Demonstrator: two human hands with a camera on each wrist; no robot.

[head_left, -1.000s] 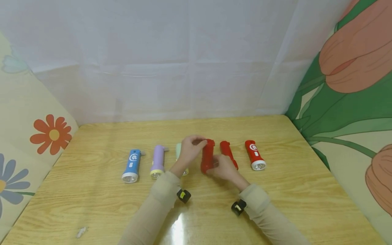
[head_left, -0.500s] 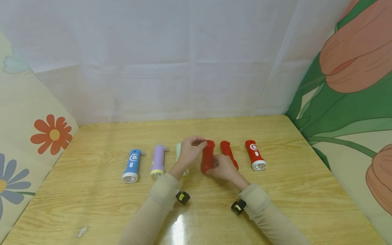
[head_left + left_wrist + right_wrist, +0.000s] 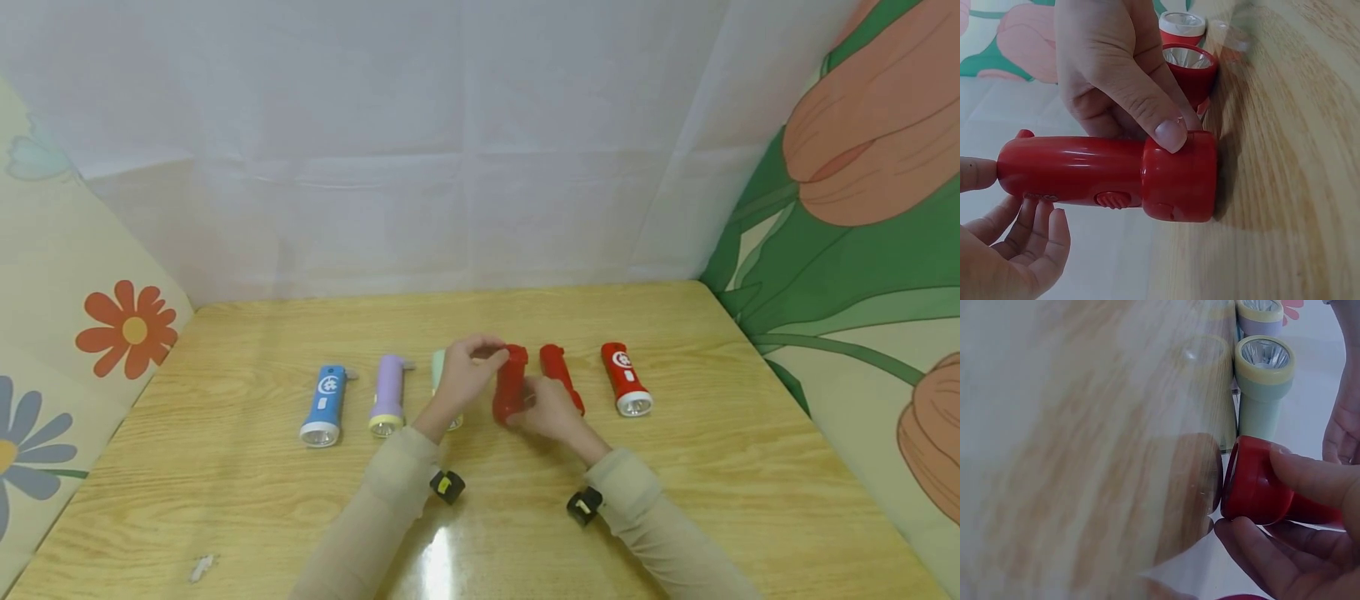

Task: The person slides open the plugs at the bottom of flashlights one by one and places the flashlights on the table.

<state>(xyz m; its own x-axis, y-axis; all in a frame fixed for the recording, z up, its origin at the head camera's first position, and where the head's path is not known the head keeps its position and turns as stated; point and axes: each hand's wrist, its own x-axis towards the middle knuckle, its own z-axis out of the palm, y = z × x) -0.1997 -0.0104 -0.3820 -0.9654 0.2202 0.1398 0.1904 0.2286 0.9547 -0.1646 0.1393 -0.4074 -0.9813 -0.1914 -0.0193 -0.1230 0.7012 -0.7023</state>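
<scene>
A red flashlight [image 3: 510, 385] is held head-down at the table, in both hands. My left hand [image 3: 471, 367] pinches its tail end, with fingertips on the side of the body. Around the head end, my right hand [image 3: 551, 408] grips with thumb and fingers, as the right wrist view shows at the red head [image 3: 1260, 481]. Whether the head touches the wood, I cannot tell. A ribbed switch [image 3: 1113, 200] shows on the body in the left wrist view. Behind the right hand lies a second red flashlight [image 3: 555, 365], partly hidden.
A red flashlight with a white rim [image 3: 622, 375] lies at the right. Leftward lie a mint flashlight [image 3: 438, 363], partly covered by my left hand, a purple flashlight [image 3: 388, 383] and a blue flashlight [image 3: 324, 404]. A white wall sheet [image 3: 450, 208] closes off the table's back [image 3: 675, 500].
The tail end of the held flashlight has come down very slightly, along with my left fingers. Both hands keep their hold, and the other flashlights stay put.
</scene>
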